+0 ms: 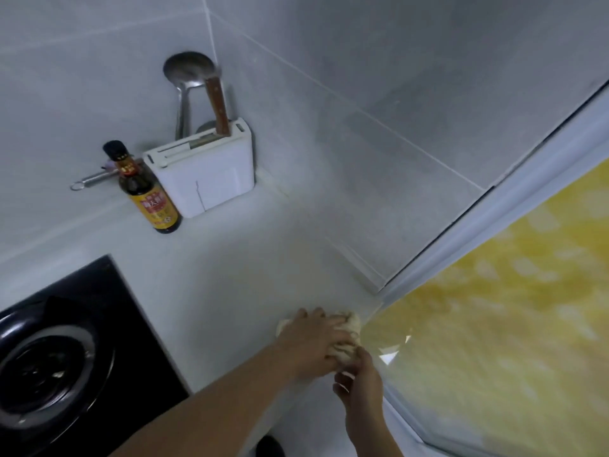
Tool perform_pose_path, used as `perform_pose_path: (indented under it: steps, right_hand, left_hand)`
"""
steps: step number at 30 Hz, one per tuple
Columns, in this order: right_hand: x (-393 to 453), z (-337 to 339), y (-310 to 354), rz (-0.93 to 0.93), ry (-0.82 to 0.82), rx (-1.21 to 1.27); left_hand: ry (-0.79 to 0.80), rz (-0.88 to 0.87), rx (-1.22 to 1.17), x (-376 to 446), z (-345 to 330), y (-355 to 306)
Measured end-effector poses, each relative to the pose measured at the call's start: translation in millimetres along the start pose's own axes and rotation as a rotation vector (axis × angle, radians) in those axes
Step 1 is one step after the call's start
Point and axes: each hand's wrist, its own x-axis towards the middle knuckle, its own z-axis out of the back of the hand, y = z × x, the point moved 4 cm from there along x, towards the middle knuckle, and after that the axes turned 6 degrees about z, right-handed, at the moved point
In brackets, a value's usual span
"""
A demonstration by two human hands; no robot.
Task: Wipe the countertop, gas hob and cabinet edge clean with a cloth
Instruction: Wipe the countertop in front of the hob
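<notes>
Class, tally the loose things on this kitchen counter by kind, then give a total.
Bottle: 1
Knife holder: 1
Ladle: 1
Knife: 1
Cloth: 1
Total: 5
A metal handle behind the bottle is too hidden to name.

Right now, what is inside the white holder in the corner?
The white holder holds a wooden-handled knife and a metal ladle, both upright. The knife blade and the ladle's lower handle are hidden inside; nothing else can be made out.

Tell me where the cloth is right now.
In the head view the cloth lies bunched on the white countertop, lower right, under the left hand and gripped by the right hand.
</notes>
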Motion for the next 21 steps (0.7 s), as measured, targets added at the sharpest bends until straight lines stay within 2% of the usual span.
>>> perform_pose_path:
  steps: [1,3,5,9,12,15,18,21]
  right_hand:
    - [-6.9,-6.2,-3.8,0.026,0.018,-0.034]
    - [-22.4,-22.2,-9.0,0.094,0.089,-0.076]
    - [-51.0,-56.4,-15.0,0.150,0.226,-0.107]
    - [-120.4,-134.1,-28.3,0.243,0.563,-0.230]
    - [-190.5,-189.5,-40.7,0.323,0.852,-0.374]
    - [-261.5,-220.1,-70.0,0.358,1.086,-0.508]
    - [-314.0,-225.6,-117.4,0.305,1.268,-0.628]
    - [-358.1,-215.0,-173.2,0.266,1.369,-0.733]
  left_hand:
    - [0.017,0.092,-0.127,-21.2,-4.3,11.6]
    - [-0.016,0.245,-0.533,-65.7,-15.3,33.0]
    - [-0.127,0.414,-0.909,-119.1,-11.6,58.5]
    - [-0.440,0.685,-1.304,-210.2,20.5,93.4]
    - [-0.744,0.810,-1.510,-307.3,39.7,108.8]
    - [-0.909,0.854,-1.557,-404.3,35.7,98.3]
    - [-1.054,0.927,-1.578,-476.5,15.4,83.6]
    - [-1.204,1.028,-1.650,-537.9,-14.4,68.1]
